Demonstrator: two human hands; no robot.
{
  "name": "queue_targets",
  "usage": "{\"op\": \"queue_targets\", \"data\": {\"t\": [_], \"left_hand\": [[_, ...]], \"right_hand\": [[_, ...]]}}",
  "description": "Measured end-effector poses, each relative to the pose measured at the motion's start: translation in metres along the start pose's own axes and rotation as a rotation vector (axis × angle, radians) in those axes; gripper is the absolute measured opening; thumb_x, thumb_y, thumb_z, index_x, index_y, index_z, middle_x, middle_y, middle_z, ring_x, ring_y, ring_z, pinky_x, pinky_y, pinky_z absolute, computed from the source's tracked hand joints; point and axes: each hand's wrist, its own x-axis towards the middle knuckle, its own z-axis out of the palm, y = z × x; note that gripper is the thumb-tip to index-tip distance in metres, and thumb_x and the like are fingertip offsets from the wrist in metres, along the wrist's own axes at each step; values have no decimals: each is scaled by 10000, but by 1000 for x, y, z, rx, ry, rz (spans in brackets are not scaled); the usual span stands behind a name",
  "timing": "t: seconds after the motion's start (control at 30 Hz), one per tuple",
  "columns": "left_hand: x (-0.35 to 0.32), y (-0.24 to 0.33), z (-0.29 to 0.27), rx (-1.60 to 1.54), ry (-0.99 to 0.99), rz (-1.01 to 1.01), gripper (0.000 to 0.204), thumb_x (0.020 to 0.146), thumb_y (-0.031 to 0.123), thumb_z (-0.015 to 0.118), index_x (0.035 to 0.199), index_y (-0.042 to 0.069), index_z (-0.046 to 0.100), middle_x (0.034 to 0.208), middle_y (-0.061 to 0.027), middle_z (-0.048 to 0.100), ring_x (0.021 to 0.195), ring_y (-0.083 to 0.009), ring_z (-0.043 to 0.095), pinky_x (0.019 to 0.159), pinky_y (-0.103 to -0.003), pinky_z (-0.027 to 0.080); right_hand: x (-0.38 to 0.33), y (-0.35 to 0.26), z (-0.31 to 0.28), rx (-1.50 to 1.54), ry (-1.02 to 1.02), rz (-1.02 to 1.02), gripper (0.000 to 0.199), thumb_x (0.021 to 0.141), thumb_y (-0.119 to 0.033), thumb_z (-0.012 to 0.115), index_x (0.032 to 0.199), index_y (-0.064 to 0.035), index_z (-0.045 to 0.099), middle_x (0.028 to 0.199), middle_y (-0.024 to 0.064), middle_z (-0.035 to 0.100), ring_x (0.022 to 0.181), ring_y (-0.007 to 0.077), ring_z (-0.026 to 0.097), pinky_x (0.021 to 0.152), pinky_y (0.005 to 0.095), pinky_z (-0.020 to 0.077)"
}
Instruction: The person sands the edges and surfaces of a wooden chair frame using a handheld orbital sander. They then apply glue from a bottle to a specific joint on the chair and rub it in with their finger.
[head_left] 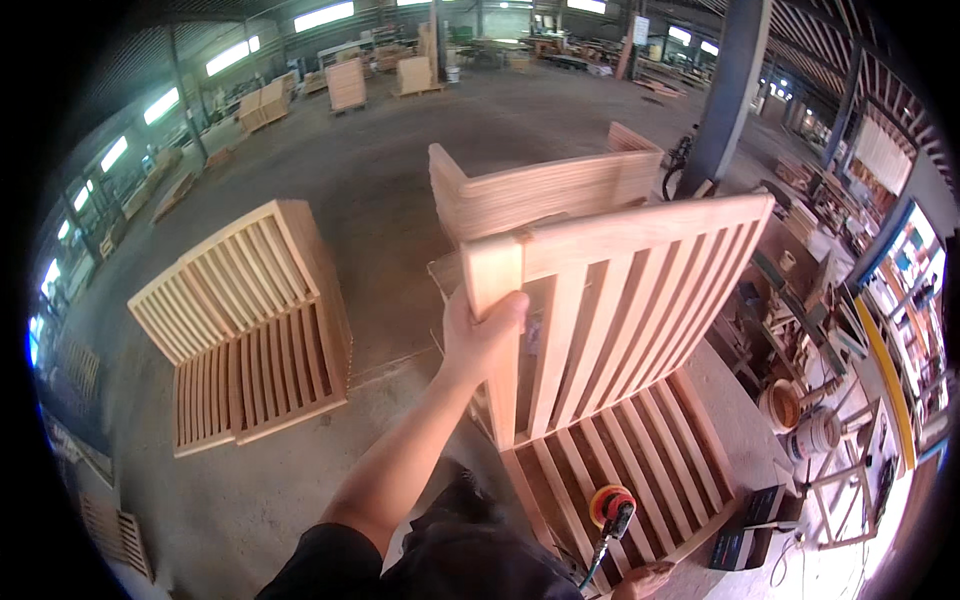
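Observation:
In front of me stands a light wooden slatted seat frame, its upright back (640,240) meeting a flat slatted part (690,455) at an angle. My left hand (483,330) is closed round the back's left post near the top, thumb on the near face. At the lower edge of the view, my right hand (645,579) is closed on the front rail of the flat part; some of its fingers are hidden. A round sander (612,506) with an orange-red body and a hose rests on the slats, just beyond my right hand, with neither hand on it.
A stack of similar slatted frames (255,320) stands left on the concrete floor. Directly behind my frame is another wooden stack (550,190). A blue-grey column (725,95), buckets (813,432), a dark box (750,528) and a metal stand (845,490) occupy the right side.

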Motion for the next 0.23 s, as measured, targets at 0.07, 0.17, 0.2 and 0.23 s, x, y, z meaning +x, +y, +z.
{"op": "queue_targets", "data": {"t": [0.07, 0.17, 0.2, 0.23], "left_hand": [[0, -1, 1, -2, 19, -1, 194, 967, 189, 765, 1016, 21, 679, 821, -34, 689, 717, -115, 648, 643, -281, 524], [-1, -2, 1, -9, 18, 10, 204, 972, 207, 763, 1017, 26, 679, 818, -37, 690, 714, -121, 650, 647, -287, 528], [-1, -2, 1, -2, 5, 19, 219, 974, 220, 770, 1027, 27, 680, 816, -41, 691, 711, -126, 651, 648, -288, 530], [-1, -2, 0, 5, -9, 29, 235, 976, 233, 776, 1037, 28, 680, 813, -44, 692, 709, -131, 653, 648, -289, 532]], "right_hand": [[3, 23, 3, 1, -7, 28, 801, 1053, -688, 350, 1429, -18, 574, 1323, 318, 608, 1218, 400, 586, 1040, 568, 422], [7, 39, 4, -7, -17, 52, 801, 1054, -688, 347, 1435, -20, 572, 1323, 319, 606, 1219, 397, 587, 1040, 570, 421], [7, 44, 3, -14, -17, 56, 801, 1054, -688, 346, 1437, -21, 571, 1323, 319, 606, 1219, 396, 587, 1040, 570, 420], [7, 49, 4, -21, -20, 74, 801, 1054, -687, 346, 1439, -21, 570, 1323, 319, 605, 1219, 395, 587, 1040, 570, 420]]}}
